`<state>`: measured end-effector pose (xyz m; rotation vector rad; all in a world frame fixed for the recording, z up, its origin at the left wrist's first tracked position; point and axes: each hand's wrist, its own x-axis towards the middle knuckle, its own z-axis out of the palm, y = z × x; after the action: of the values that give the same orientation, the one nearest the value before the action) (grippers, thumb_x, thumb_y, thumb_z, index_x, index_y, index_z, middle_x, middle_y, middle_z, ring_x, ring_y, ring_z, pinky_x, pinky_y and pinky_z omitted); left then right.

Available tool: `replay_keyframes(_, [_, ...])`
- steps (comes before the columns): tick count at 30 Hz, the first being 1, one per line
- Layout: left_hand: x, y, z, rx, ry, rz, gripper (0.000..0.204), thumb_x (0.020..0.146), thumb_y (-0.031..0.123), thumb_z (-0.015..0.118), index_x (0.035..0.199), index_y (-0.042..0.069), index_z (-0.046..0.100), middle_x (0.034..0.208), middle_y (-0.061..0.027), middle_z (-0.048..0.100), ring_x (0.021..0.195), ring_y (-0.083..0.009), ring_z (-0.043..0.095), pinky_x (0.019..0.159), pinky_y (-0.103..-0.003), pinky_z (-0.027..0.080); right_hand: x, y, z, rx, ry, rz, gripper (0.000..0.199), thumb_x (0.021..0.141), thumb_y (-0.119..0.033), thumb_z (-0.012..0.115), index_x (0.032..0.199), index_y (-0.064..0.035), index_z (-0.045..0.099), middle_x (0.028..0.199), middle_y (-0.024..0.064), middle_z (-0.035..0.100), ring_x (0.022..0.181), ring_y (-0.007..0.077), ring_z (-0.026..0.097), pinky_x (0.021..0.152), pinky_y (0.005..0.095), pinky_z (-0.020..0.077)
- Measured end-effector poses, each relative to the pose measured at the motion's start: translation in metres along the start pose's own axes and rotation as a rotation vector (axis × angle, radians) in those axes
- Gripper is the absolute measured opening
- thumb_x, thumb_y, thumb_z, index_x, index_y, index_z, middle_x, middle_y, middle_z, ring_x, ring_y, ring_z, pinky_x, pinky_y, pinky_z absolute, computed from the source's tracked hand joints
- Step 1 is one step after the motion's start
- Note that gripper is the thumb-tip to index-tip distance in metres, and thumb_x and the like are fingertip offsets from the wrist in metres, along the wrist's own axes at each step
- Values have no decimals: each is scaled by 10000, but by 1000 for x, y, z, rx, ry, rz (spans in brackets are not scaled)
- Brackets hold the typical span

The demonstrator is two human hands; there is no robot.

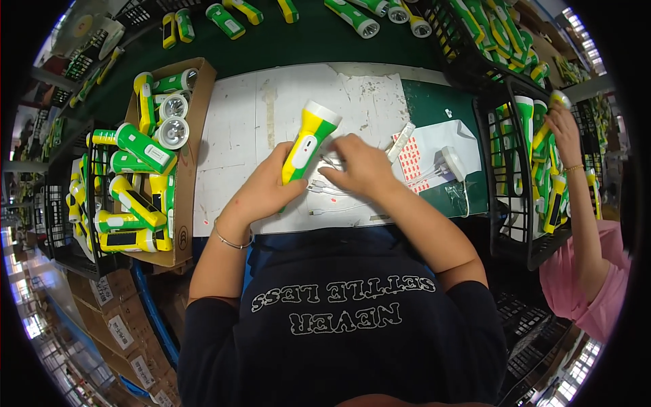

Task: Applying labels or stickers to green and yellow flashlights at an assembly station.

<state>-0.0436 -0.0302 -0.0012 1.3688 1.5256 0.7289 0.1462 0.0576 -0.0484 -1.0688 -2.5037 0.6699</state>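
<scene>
A green and yellow flashlight (304,144) with a white head stands tilted over the white work surface (237,122). My left hand (271,182) is wrapped round its lower body, and a white switch panel faces up. Just right of it, my right hand (359,166) has bent fingers near the flashlight; whether the fingertips hold anything is hidden. White charging cables (337,193) lie under and beside my right hand, running toward a white charger plug (453,163). Next to the plug is a sheet of red stickers (411,163) on white paper.
A cardboard box (183,224) of flashlights stands at the left. Black crates (502,183) with more flashlights line the right. Several flashlights (225,22) lie along the far green bench. At the right, a co-worker's hand (563,129) reaches over a crate, holding a flashlight.
</scene>
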Motion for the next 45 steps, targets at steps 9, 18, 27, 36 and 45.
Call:
replay_keyframes(9, [14,-4,16,104,206,31,615,724,200,687,1222,-24,405,1120,-223,522,1043,-331,534,904,-371,424,9,0,-43,645,-53,192,172,816,-152,666,915,-14,642,781,20,645,656,42,529,605,206,440])
replay_keyframes(18, [18,2,32,301,317,216,600,716,148,697,1229,16,416,1089,-169,523,962,-290,559,842,-344,453,4,7,-50,954,-137,298,215,800,-175,668,869,27,648,750,59,659,704,74,596,672,214,473])
replay_keyframes(27, [14,12,40,521,428,183,567,702,129,689,1202,71,430,998,-143,493,864,-331,560,700,-385,494,7,9,-40,1089,-101,399,167,792,-138,672,831,23,647,731,54,655,683,75,597,644,205,469])
replay_keyframes(36, [41,-8,25,369,626,294,567,749,171,700,1212,2,419,1031,-131,528,897,-259,550,777,-339,464,-10,7,-51,629,-59,213,211,781,-207,666,841,-6,644,746,76,662,715,145,639,656,268,502])
replay_keyframes(45, [29,45,49,-958,-42,245,591,919,267,477,1398,18,236,1237,-86,463,1103,-216,471,995,-391,349,-30,-22,-84,479,-35,119,459,691,-478,660,799,-37,595,679,117,584,579,278,564,564,351,442])
